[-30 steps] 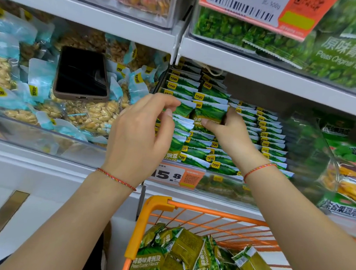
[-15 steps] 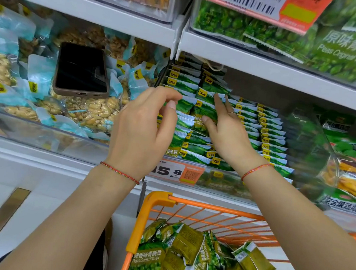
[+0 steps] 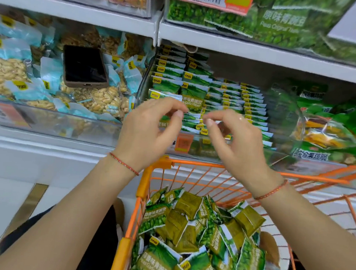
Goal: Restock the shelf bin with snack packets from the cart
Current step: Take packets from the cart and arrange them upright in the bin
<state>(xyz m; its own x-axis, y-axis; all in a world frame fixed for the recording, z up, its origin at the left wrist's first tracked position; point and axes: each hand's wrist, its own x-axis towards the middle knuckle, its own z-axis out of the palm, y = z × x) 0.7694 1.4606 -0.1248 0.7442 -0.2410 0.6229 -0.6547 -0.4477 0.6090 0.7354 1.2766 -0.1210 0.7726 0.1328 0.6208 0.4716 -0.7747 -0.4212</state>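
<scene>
Frame centre: left hand and right hand empty, grip loosely curled open, before bin; packets in cart below.

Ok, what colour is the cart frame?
Orange: the cart rim and wire sides, clearest in the head view.

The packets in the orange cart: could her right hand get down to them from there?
Probably yes. The right hand is empty, hovering above the cart, whose top is open; nothing covers the packets.
</scene>
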